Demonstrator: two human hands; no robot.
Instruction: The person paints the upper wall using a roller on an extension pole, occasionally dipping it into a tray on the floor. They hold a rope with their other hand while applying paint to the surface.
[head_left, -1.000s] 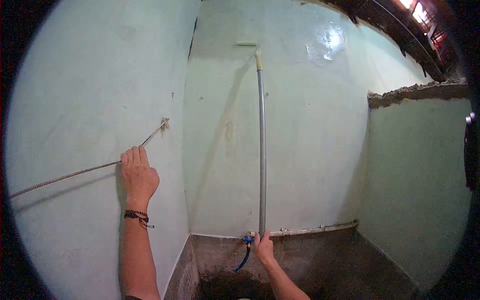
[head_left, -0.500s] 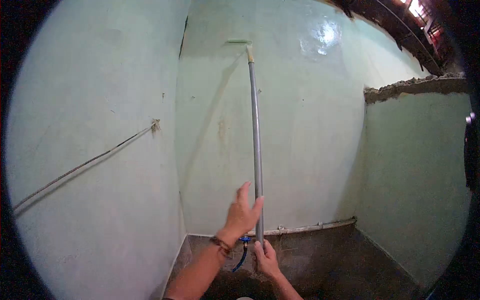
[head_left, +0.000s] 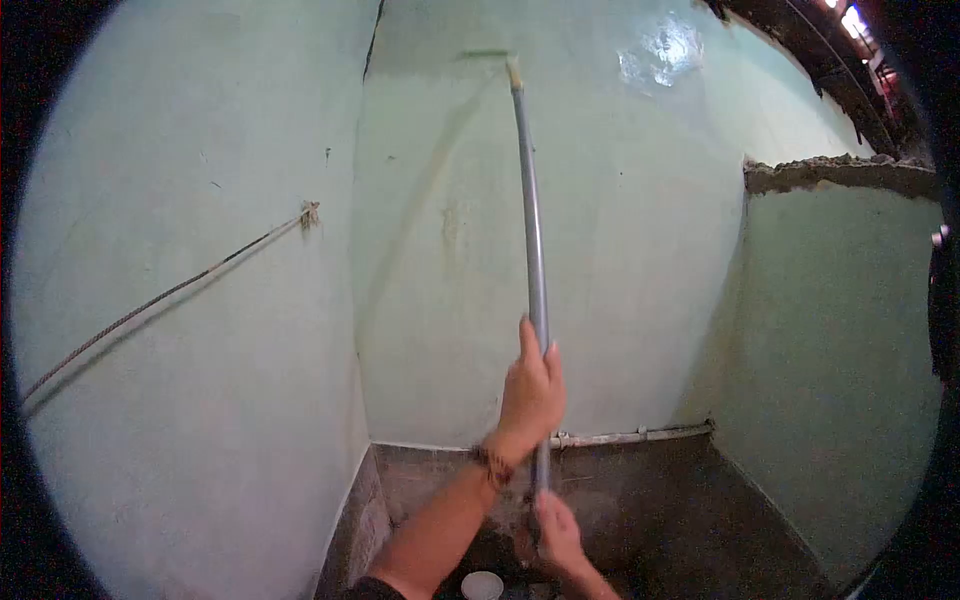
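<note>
While the roller [head_left: 487, 54] sits high on the green wall [head_left: 620, 250], the long pole [head_left: 530, 210] is gripped by left hand [head_left: 530, 395] above and right hand [head_left: 556, 530] low; flex could smear the corner.

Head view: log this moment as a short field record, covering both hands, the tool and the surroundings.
left hand: wrapped around the pole, upper grip
right hand: closed on the pole's lower end
pole: long, grey, near upright, leaning slightly left toward the top
roller head: against the pale green wall, near the top
rope: taut along the left wall
pipe: along the wall's base
</note>
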